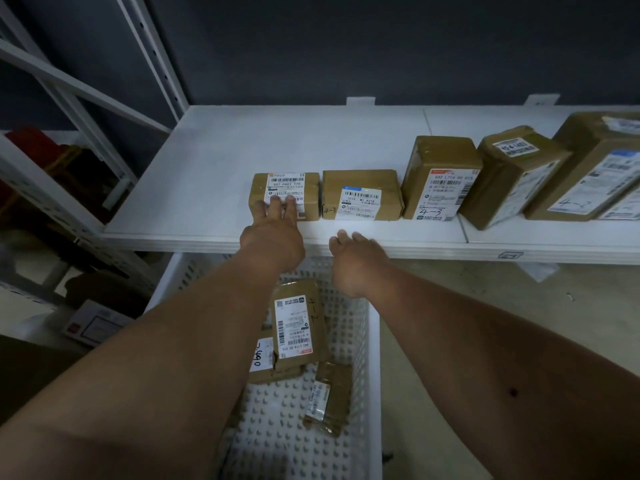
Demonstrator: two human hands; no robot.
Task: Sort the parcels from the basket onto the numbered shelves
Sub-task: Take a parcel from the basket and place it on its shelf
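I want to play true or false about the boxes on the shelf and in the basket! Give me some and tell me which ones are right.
1. The left hand touches the leftmost parcel on the shelf. True.
2. The right hand holds a parcel. False: it holds nothing, with relaxed fingers at the shelf edge.
3. The white basket is empty. False: parcels lie in it, including a long parcel marked 4-2.
4. The second parcel has 4-3 written on it. True.
5. The shelf parcels are stacked in a tower. False: they sit side by side.
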